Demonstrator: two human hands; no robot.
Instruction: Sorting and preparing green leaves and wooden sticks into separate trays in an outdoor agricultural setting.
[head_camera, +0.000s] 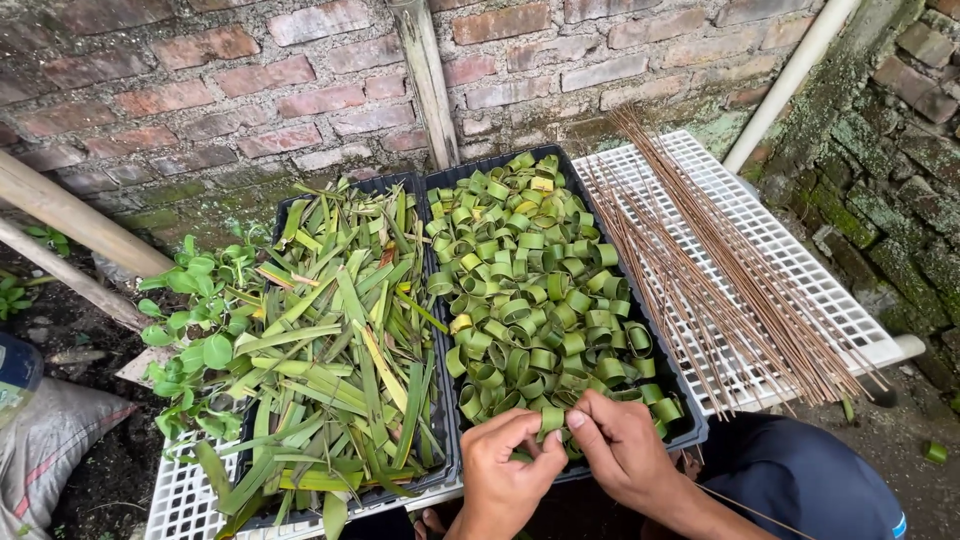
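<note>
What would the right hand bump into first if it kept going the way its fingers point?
The right hand points up and left at the leaf ring pinched between both hands. Just past it are the left hand's fingertips, so those likely come next, though depth is hard to judge.

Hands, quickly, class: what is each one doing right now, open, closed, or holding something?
Left hand: closed, pinching a green leaf ring.
Right hand: closed, fingertips pinching the same leaf ring from the other side.

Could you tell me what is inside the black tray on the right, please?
The black tray is heaped with small green rolled leaf rings. Both hands, left and right, pinch one ring at its near edge. The tray's floor is covered.
</note>
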